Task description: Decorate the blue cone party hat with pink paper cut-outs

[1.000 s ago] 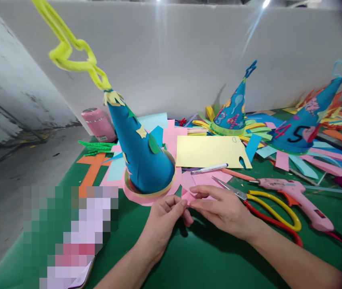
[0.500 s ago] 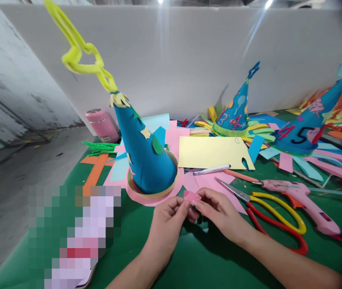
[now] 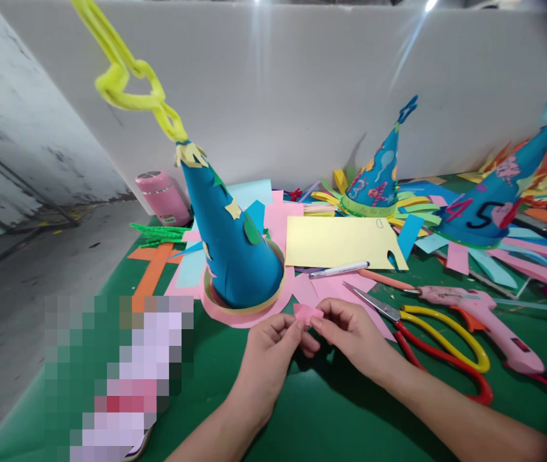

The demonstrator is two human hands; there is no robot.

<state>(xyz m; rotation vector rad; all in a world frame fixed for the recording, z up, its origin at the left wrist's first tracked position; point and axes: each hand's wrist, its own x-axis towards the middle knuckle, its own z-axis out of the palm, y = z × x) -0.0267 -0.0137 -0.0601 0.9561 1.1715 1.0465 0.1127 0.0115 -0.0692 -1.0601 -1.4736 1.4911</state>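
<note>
Pink paper scrap (image 3: 307,314) runs lengthwise sideways between both hands (image 3: 269,350) (image 3: 354,335).

Hat, far right (image 3: 499,192): pink "4", black "5"
Hat, upper right of centre (image 3: 382,168): pink "4"
Pink bottle, left (image 3: 162,196): label too small to read

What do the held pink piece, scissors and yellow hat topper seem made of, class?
Held pink piece: probably matte paper, looking thin. Scissors: metal blades, shiny grey; handles likely plastic, glossy. Yellow hat topper: perhaps fuzzy pipe cleaner, bent with soft edges.
</note>
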